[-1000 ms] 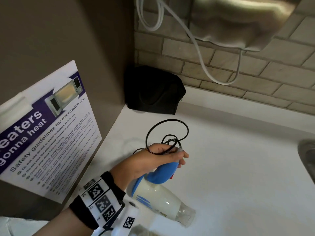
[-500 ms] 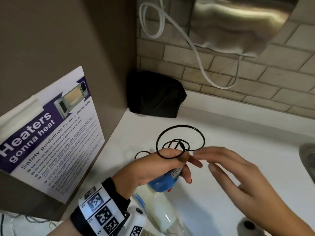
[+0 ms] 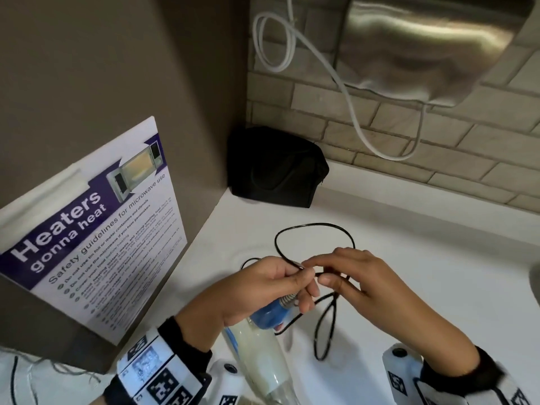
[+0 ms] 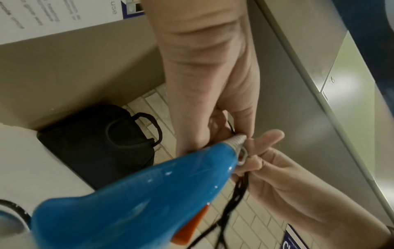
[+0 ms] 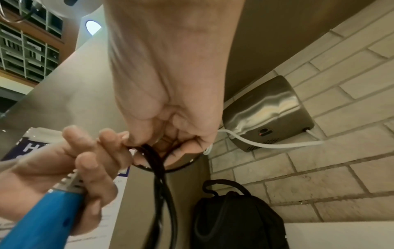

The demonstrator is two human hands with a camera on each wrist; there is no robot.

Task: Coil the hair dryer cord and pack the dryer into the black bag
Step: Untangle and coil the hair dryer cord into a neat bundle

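Observation:
The hair dryer [image 3: 257,349] has a white body and a blue handle [image 4: 136,193], and my left hand [image 3: 263,285] grips the end of that handle above the white counter [image 3: 438,287]. Its thin black cord [image 3: 312,226] makes one loop above my hands, and more strands hang below [image 3: 324,331]. My right hand [image 3: 350,276] pinches the cord strands [image 5: 157,165] right beside the left fingers. The black bag [image 3: 274,168] stands in the back corner against the wall, apart from both hands; I cannot tell if it is open.
A brown cabinet side with a microwave safety poster [image 3: 96,229] rises on the left. A steel hand dryer [image 3: 432,45] with a white cable [image 3: 344,83] hangs on the brick wall above the counter. A sink edge [image 3: 534,276] shows at the far right.
My right hand came in from the right and took hold of the cord next to the left hand. The dryer was raised a little and the cord loop widened.

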